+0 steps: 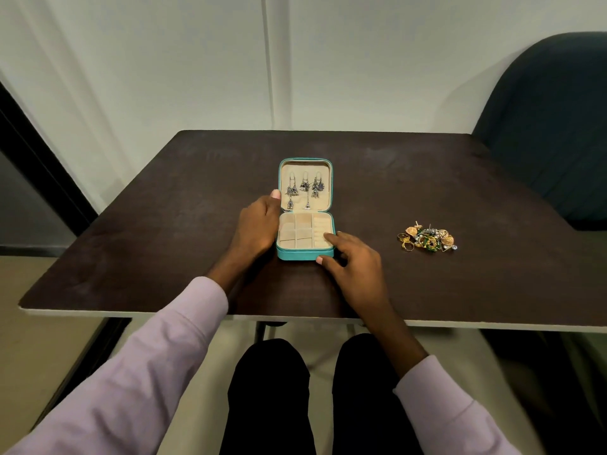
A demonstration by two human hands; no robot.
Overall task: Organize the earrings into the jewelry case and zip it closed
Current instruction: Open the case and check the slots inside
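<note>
- Teal jewelry case lies open, approx. mid-table, a bit nearer the front edge than the back; lid laid back flat toward the far edge.
- Lid lining is beige; silver dangly earrings hang there from 3 hooks, a few more pieces lower down the panel.
- Base half has beige compartments: small square ones on the left & middle, ring-roll slots on the right. Can't see any jewelry in them.
- Left hand against the case's left side, thumb tip up at the lid's left rim, other fingers curled along the side wall w/ palm on the table. Seems to hold the case steady.
- Right hand at the case's front right corner: index finger stretched out w/ tip over the ring-roll section, thumb pressed on the front wall near the corner. Remaining fingers loosely bent & spread, not pinching anything.
- Loose earring pile sits on the table well to the right of the case, toward the right edge: gold domed pieces, green bits, small silver/clear stones, all tangled.
- Dark brown table w/ pale edge band.
- Lilac sleeves on both arms, black trousers below the front edge.
- Dark blue chair past the far right corner; white wall behind.
</note>
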